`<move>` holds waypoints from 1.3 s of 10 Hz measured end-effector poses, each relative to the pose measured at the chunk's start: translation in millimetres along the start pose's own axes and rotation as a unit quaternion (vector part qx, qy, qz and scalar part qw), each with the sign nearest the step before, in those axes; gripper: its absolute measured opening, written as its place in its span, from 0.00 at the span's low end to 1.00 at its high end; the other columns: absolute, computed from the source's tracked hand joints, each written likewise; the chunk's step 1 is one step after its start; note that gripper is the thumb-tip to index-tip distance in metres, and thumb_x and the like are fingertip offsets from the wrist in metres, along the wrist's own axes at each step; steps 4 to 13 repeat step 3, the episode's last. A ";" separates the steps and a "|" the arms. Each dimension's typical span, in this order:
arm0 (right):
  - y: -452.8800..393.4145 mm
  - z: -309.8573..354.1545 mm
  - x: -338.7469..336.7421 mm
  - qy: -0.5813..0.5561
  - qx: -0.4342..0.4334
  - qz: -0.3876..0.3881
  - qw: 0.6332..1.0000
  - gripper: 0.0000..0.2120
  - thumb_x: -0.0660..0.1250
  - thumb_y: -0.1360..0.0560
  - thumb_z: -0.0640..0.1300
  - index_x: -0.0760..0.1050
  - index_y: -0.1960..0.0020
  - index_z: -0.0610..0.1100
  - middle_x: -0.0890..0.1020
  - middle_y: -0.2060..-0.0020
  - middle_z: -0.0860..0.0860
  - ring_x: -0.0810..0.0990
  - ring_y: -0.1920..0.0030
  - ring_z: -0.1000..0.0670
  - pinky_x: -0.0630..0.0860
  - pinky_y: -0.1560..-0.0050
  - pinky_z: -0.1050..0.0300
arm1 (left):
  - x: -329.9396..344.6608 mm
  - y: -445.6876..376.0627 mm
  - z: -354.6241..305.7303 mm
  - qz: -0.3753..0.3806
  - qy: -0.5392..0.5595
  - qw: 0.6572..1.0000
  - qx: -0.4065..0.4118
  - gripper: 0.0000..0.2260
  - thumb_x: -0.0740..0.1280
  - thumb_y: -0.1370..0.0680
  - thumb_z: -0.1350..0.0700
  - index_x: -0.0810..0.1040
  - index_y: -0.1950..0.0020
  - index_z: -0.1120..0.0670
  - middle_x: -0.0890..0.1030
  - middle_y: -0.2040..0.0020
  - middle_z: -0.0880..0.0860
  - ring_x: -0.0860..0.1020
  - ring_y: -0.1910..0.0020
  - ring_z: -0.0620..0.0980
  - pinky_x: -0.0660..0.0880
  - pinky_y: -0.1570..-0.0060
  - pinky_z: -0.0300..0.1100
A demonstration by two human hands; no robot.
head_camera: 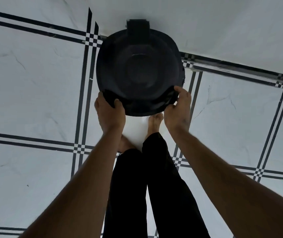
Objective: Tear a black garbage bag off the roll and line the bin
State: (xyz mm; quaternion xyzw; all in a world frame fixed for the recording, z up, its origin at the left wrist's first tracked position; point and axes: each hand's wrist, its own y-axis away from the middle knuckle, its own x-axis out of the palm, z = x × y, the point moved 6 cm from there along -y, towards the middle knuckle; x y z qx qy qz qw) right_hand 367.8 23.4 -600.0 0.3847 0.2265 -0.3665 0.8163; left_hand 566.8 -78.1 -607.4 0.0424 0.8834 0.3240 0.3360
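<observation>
A person looks straight down at a round black plastic bin (140,73) standing on a white marble-patterned tiled floor (34,74) with thin black grid lines. Both hands work at the near rim. The left hand (110,111) curls its fingers (117,103) over the edge, pinching a fold of thin black plastic garbage bag (144,104) against the rim. The right hand (177,109) does the same on the opposite side, its thumb hooked over the top. Between the two hands, the bag's edge is draped over the bin's outer wall in a wrinkled band, probably so that the liner will stay put. Beyond the fingers, the far rim looks bare and smooth, so the lining appears partly done. A raised black lid (138,29) stands upright at the far side, against a white wall (206,23). Below the hands, bare feet (155,122) and black trousers (163,186) show. No roll is in view.
</observation>
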 end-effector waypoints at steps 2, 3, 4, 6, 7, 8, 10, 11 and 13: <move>8.8 1.8 7.4 0.045 -0.027 0.074 0.996 0.25 0.57 0.28 0.33 0.67 0.32 0.47 0.68 0.34 0.47 0.73 0.39 0.48 0.74 0.37 0.56 | 8.1 9.4 7.4 0.085 -0.135 0.987 0.008 0.28 0.63 0.21 0.54 0.60 0.22 0.53 0.60 0.20 0.58 0.67 0.26 0.64 0.72 0.32 0.60; 17.7 27.5 -12.6 0.089 -0.061 0.124 0.986 0.17 0.60 0.26 0.38 0.73 0.38 0.48 0.74 0.41 0.46 0.76 0.43 0.46 0.77 0.42 0.52 | -24.9 37.4 -28.7 0.053 -0.147 0.981 0.114 0.19 0.65 0.21 0.54 0.71 0.29 0.53 0.71 0.28 0.56 0.75 0.33 0.57 0.76 0.40 0.48; 17.7 27.5 -12.6 0.089 -0.061 0.124 0.986 0.17 0.60 0.26 0.38 0.73 0.38 0.48 0.74 0.41 0.46 0.76 0.43 0.46 0.77 0.42 0.52 | -24.9 37.4 -28.7 0.053 -0.147 0.981 0.114 0.19 0.65 0.21 0.54 0.71 0.29 0.53 0.71 0.28 0.56 0.75 0.33 0.57 0.76 0.40 0.48; 17.7 27.5 -12.6 0.089 -0.061 0.124 0.986 0.17 0.60 0.26 0.38 0.73 0.38 0.48 0.74 0.41 0.46 0.76 0.43 0.46 0.77 0.42 0.52 | -24.9 37.4 -28.7 0.053 -0.147 0.981 0.114 0.19 0.65 0.21 0.54 0.71 0.29 0.53 0.71 0.28 0.56 0.75 0.33 0.57 0.76 0.40 0.48; 17.7 27.5 -12.6 0.089 -0.061 0.124 0.986 0.17 0.60 0.26 0.38 0.73 0.38 0.48 0.74 0.41 0.46 0.76 0.43 0.46 0.77 0.42 0.52 | -24.9 37.4 -28.7 0.053 -0.147 0.981 0.114 0.19 0.65 0.21 0.54 0.71 0.29 0.53 0.71 0.28 0.56 0.75 0.33 0.57 0.76 0.40 0.48; 17.7 27.5 -12.6 0.089 -0.061 0.124 0.986 0.17 0.60 0.26 0.38 0.73 0.38 0.48 0.74 0.41 0.46 0.76 0.43 0.46 0.77 0.42 0.52 | -24.9 37.4 -28.7 0.053 -0.147 0.981 0.114 0.19 0.65 0.21 0.54 0.71 0.29 0.53 0.71 0.28 0.56 0.75 0.33 0.57 0.76 0.40 0.48; 17.7 27.5 -12.6 0.089 -0.061 0.124 0.986 0.17 0.60 0.26 0.38 0.73 0.38 0.48 0.74 0.41 0.46 0.76 0.43 0.46 0.77 0.42 0.52 | -24.9 37.4 -28.7 0.053 -0.147 0.981 0.114 0.19 0.65 0.21 0.54 0.71 0.29 0.53 0.71 0.28 0.56 0.75 0.33 0.57 0.76 0.40 0.48; 17.7 27.5 -12.6 0.089 -0.061 0.124 0.986 0.17 0.60 0.26 0.38 0.73 0.38 0.48 0.74 0.41 0.46 0.76 0.43 0.46 0.77 0.42 0.52 | -24.9 37.4 -28.7 0.053 -0.147 0.981 0.114 0.19 0.65 0.21 0.54 0.71 0.29 0.53 0.71 0.28 0.56 0.75 0.33 0.57 0.76 0.40 0.48; 17.7 27.5 -12.6 0.089 -0.061 0.124 0.986 0.17 0.60 0.26 0.38 0.73 0.38 0.48 0.74 0.41 0.46 0.76 0.43 0.46 0.77 0.42 0.52 | -24.9 37.4 -28.7 0.053 -0.147 0.981 0.114 0.19 0.65 0.21 0.54 0.71 0.29 0.53 0.71 0.28 0.56 0.75 0.33 0.57 0.76 0.40 0.48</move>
